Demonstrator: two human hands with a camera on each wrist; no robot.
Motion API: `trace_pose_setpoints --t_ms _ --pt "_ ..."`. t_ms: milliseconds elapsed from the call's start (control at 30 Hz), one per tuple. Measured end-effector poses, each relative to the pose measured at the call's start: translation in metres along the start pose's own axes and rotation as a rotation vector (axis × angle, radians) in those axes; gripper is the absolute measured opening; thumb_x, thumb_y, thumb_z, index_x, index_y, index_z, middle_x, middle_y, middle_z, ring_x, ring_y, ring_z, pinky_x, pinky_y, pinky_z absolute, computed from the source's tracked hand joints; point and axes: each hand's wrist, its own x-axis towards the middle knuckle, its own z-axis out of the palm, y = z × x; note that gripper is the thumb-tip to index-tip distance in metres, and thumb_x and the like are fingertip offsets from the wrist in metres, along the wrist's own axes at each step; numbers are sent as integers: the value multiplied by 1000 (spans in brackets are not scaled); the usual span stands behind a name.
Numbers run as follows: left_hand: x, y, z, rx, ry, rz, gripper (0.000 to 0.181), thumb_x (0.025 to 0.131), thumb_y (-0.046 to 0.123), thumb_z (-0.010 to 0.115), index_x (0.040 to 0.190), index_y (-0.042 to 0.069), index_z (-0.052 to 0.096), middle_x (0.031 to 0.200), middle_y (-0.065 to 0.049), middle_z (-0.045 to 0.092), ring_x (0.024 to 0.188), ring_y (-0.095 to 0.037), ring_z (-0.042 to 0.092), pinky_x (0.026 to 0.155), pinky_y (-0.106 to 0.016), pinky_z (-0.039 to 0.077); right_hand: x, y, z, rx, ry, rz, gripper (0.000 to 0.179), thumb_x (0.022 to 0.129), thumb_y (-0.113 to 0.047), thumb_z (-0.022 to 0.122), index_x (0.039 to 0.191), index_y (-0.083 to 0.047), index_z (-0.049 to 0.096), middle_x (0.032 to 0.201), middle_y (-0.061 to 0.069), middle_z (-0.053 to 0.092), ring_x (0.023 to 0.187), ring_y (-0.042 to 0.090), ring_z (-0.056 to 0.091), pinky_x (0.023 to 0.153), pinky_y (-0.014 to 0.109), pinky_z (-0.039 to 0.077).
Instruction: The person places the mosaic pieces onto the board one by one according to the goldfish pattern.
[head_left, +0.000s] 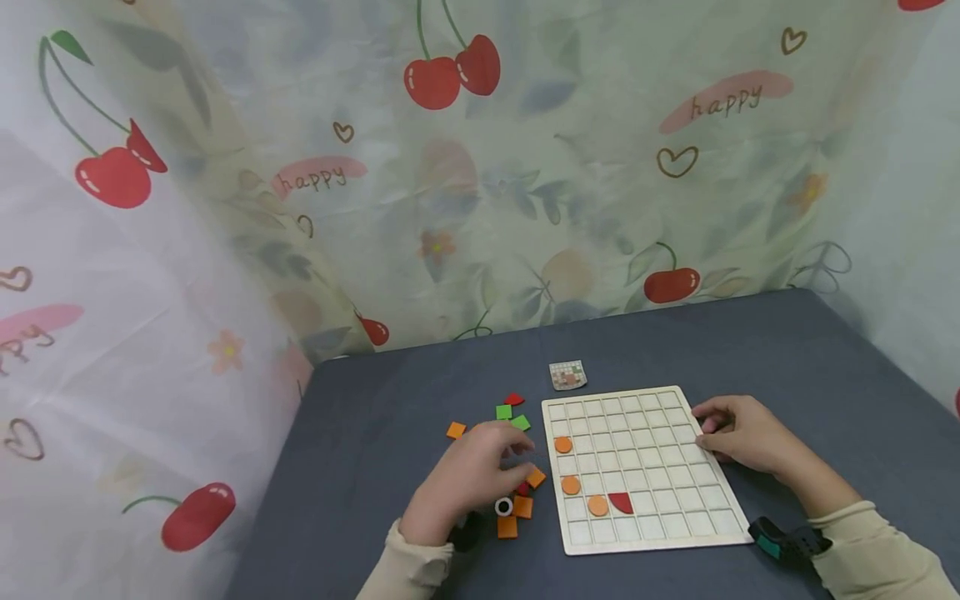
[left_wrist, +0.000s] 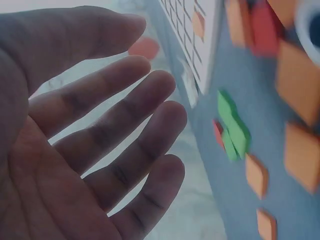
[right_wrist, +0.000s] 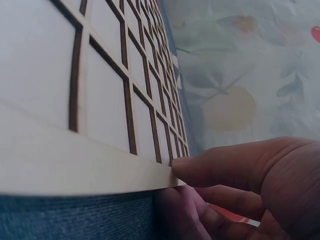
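A pale wooden grid board [head_left: 652, 546] lies on the table with three orange round pieces [head_left: 597, 506] and a red quarter-round piece [head_left: 621, 502] in its cells. My right hand [head_left: 750, 433] pinches the board's right edge, thumb on the rim and a finger under it in the right wrist view. Over the loose pieces left of the board hovers my left hand [head_left: 476, 467], fingers spread and slightly bent, palm bare in the left wrist view. Around it lie orange squares [head_left: 507, 527], green pieces [head_left: 503, 412], a red piece [head_left: 513, 399] and a white ring [head_left: 503, 506].
Behind the board lies a small card [head_left: 567, 375] printed with a coloured grid. The dark grey table [head_left: 360, 467] meets a patterned curtain [head_left: 495, 200] at the back and left. A black band [head_left: 787, 540] is worn on the right wrist, close to the board's near right corner.
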Motion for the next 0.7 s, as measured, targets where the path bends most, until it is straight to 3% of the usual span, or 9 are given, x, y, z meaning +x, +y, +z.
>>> trace_pose_setpoints --t_ms 133,333,467,600,700 --pt "-13 -15 -7 -26 -9 -73 23 96 24 79 118 15 80 113 0 75 96 -15 69 81 -30 57 2 0 -1 0 -9 -10 49 91 -5 78 131 16 61 93 11 65 66 16 61 58 32 54" --pt "-26 -30 -7 -64 -48 -86 18 94 22 82 110 15 81 104 1 77 88 -12 69 77 -28 57 5 -1 -4 -6 -33 2 49 90 -6 79 130 15 61 90 10 64 66 18 61 58 33 55" --pt "-27 -33 -6 -91 -125 -92 16 90 19 85 105 19 82 98 7 77 85 -8 66 76 -26 56 6 -3 -6 -1 -52 20 48 90 -6 79 130 14 61 90 10 63 67 19 61 58 34 56" --pt "-27 -32 -4 -128 -218 -123 19 87 15 88 105 18 82 96 9 77 82 -6 67 76 -24 56 9 -1 -7 13 -68 31 64 91 -6 79 144 13 50 92 11 64 70 21 63 60 35 57" --pt "-25 -31 -3 -134 -247 -142 20 86 14 88 105 16 83 95 10 77 80 -4 67 75 -23 57 11 0 -9 21 -83 29 75 91 -6 80 153 11 41 93 12 63 72 23 65 61 36 58"
